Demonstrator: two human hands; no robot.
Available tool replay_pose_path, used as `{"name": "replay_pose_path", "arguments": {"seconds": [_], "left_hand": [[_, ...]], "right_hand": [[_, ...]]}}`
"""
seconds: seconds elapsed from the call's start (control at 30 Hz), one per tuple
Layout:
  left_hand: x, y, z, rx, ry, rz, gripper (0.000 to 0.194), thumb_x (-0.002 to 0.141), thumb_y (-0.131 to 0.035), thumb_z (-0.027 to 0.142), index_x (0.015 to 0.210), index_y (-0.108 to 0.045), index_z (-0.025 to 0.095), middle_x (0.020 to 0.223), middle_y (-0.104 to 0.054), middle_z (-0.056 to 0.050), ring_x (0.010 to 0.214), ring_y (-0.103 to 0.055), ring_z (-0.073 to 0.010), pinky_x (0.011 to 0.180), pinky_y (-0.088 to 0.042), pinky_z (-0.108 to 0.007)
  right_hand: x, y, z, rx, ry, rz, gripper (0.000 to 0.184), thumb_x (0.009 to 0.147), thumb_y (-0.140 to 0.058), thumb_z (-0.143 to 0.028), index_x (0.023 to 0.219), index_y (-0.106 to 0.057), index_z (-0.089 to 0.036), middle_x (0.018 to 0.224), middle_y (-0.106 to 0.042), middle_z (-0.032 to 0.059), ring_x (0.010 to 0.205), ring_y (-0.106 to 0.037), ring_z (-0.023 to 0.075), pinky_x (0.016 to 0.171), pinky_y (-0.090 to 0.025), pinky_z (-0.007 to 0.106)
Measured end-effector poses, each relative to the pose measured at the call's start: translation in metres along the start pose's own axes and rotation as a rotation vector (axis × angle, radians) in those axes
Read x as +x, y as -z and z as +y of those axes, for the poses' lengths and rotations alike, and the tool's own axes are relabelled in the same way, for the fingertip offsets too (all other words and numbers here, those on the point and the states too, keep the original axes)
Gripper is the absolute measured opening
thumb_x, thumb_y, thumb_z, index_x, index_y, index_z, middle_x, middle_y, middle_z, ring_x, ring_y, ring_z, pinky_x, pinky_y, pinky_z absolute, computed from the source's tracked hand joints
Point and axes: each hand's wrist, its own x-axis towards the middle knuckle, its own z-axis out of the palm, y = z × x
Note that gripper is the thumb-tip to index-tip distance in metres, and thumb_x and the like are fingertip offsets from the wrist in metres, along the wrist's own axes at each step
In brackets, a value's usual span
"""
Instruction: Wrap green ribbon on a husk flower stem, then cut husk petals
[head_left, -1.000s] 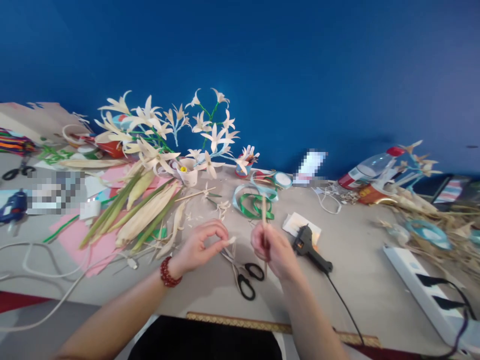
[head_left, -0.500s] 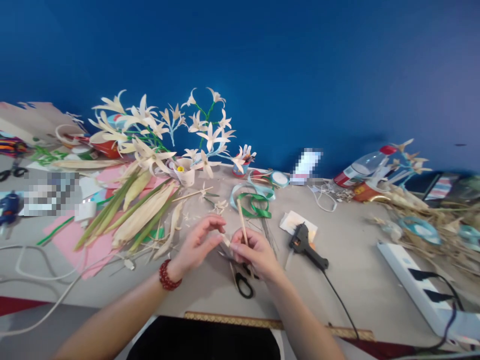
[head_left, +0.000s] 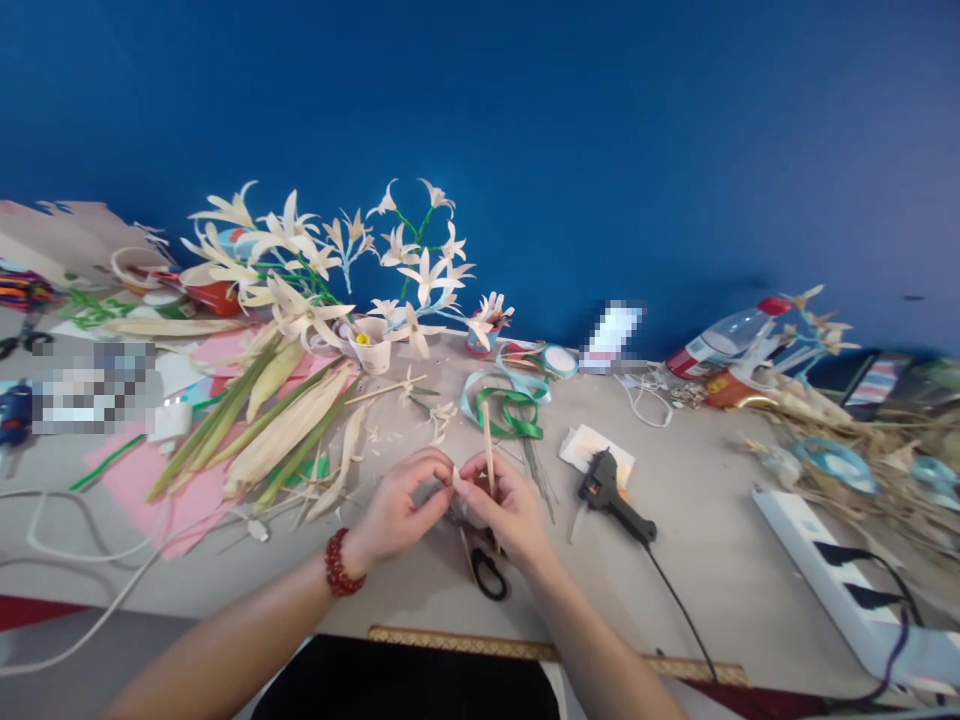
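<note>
Together, my curled left hand and right hand pinch a pale scrap above the scissors.
The right also grips a wooden stick; the bottle label is unreadably blurred.

scissors: partly behind right hand | pale scrap: too small to tell | bright screen: pixelated | blue tool: cut off left
</note>
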Motion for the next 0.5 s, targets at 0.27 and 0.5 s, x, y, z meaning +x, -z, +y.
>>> {"name": "replay_pose_path", "arguments": {"seconds": [0.27, 0.5], "left_hand": [[0.001, -0.002, -0.001, -0.019, 0.055, -0.011, 0.005, 0.089, -0.053, 0.016, 0.084, -0.056, 0.017, 0.088, -0.059, -0.005, 0.085, -0.058, -0.0164, 0.08, -0.046, -0.03], [0.002, 0.005, 0.0, 0.1, -0.01, -0.038, 0.009, 0.092, -0.05, 0.018, 0.085, -0.056, 0.018, 0.085, -0.06, -0.004, 0.082, -0.057, -0.016, 0.078, -0.046, -0.029]], "right_hand": [[0.007, 0.01, 0.015, 0.128, -0.114, -0.004, 0.031, 0.077, -0.069, -0.045, 0.08, -0.051, -0.019, 0.056, -0.045, -0.0075, 0.039, -0.024, 0.0038, 0.038, -0.015, 0.018], [0.008, 0.028, 0.008, -0.498, 0.016, -0.185, 0.047, 0.095, -0.037, -0.054, 0.07, -0.057, -0.019, 0.06, -0.046, -0.0017, 0.057, -0.043, 0.0128, 0.051, -0.033, 0.022]]}}
